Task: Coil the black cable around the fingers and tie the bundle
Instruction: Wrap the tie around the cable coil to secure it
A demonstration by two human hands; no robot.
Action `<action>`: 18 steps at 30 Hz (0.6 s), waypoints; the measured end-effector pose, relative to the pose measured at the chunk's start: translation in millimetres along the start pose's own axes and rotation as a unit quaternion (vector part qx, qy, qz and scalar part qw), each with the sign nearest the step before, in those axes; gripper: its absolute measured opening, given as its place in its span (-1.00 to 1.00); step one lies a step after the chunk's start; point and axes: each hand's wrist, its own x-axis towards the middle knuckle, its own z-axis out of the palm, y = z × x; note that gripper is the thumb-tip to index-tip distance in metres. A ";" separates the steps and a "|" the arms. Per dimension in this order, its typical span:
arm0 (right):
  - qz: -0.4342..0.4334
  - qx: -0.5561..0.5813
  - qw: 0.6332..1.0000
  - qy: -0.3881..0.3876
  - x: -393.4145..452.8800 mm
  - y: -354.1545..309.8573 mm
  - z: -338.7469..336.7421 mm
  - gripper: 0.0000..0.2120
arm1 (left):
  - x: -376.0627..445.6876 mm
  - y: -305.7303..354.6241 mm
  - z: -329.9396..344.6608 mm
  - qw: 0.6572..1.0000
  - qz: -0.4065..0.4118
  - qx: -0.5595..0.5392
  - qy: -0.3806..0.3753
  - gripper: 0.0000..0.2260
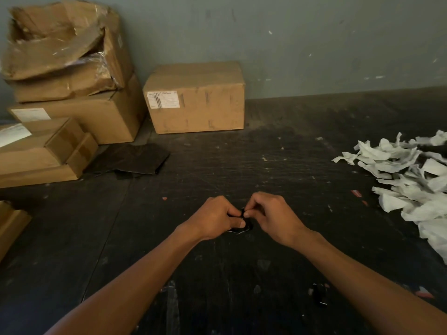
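Observation:
A small bundle of black cable [244, 226] sits between my two hands, just above the dark table. My left hand [216, 217] grips the bundle, thumb pressed on its top. My right hand [268, 213] pinches a black strand at the bundle's upper edge with thumb and forefinger. Most of the cable is hidden by my fingers, and it blends into the dark surface.
Cardboard boxes [196, 97] stand at the back and left, stacked at the far left [67, 68]. A flat black sheet [130, 160] lies beside them. Torn white paper [411, 175] is heaped at the right. A small black item [319, 294] lies near my right forearm.

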 end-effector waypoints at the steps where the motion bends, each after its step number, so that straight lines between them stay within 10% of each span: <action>1: 0.012 0.011 1.000 -0.001 -0.5 0.7 0.8 -0.91 | 0.1 -0.6 0.6 1.000 0.002 0.002 -0.006 -0.86; 18: 0.132 0.105 0.985 0.032 -1.9 14.4 -1.4 -0.89 | -1.6 -20.4 14.7 0.997 0.028 -0.071 0.014 -0.76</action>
